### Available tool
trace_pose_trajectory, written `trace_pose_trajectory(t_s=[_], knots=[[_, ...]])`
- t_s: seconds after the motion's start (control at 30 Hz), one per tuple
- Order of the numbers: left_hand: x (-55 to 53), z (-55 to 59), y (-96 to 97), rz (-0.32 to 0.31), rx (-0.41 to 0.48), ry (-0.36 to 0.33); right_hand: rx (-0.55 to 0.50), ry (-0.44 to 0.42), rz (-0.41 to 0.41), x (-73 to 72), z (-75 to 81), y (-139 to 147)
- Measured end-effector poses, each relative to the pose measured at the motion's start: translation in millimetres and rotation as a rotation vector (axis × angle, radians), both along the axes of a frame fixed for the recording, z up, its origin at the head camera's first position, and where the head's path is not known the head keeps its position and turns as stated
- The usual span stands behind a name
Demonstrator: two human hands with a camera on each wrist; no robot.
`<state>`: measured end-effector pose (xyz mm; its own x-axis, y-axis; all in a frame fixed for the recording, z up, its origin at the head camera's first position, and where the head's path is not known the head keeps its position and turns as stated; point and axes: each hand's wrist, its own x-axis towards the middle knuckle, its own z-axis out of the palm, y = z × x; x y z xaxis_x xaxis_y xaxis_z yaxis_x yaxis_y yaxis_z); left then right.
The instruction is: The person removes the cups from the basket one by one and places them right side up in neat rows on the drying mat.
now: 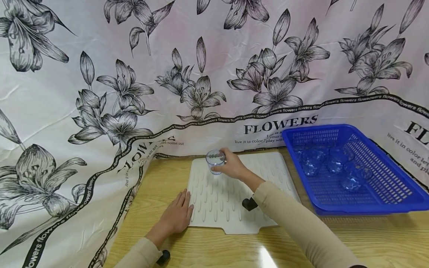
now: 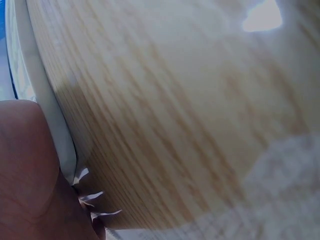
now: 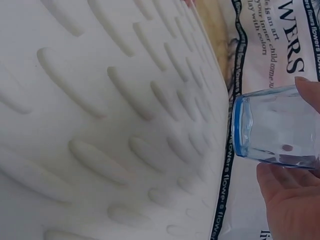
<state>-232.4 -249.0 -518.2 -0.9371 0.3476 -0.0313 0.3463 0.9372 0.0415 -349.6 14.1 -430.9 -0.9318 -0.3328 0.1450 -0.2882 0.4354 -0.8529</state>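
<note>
1. Blue-tinted clear cup (image 1: 213,159) — over the far-left part of the white ridged board (image 1: 231,197), mouth up, base towards the board; looks lifted off it, exact gap hard to judge.
2. Right hand (image 1: 232,165), reaching across the board from its near-right side, holds the cup: fingers and thumb curved round the side wall, up towards the mouth end, base left uncovered.
3. Handling, my guess: light, stiff, slick if wet, breakable if it's real glass — can't tell glass from plastic. Best hold is round the side wall, thumb opposite fingers, firm but no hard squeeze; keep off the rim.
4. Left hand (image 1: 175,214) at the board's left edge, towards its near corner; fingers fairly straight, touching the edge, no cup in it. Probably steadying the board.
5. Blue basket (image 1: 352,209) to the right of the board, perforated walls; several similar clear cups (image 1: 351,182) inside, overlap makes the count unsure.
6. Wood-grain table (image 1: 201,249) under the board, showing in front of it and on its left.
7. Flower-printed cloth (image 1: 201,137) hangs behind the board.
</note>
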Motion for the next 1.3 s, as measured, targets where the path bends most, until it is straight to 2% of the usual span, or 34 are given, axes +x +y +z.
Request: trace_pose_trajectory(t_s=[0.3, 0.67, 1.0, 1.3], knots=[[-1.9, 0.2, -0.1, 0.019, 0.001, -0.019, 0.009, -0.006, 0.001, -4.9, -9.2, -4], [1.2, 2.5, 3.0, 0.015, 0.023, -0.042, 0.004, -0.037, -0.021, -4.7, -22.0, -11], [0.6, 0.7, 2.2, 0.023, 0.019, -0.026, 0.014, -0.051, -0.023, -9.1, -32.7, -12], [-1.2, 0.0, 0.6, 0.028, 0.023, -0.015, 0.041, -0.066, -0.024, -7.2, -29.7, -13]])
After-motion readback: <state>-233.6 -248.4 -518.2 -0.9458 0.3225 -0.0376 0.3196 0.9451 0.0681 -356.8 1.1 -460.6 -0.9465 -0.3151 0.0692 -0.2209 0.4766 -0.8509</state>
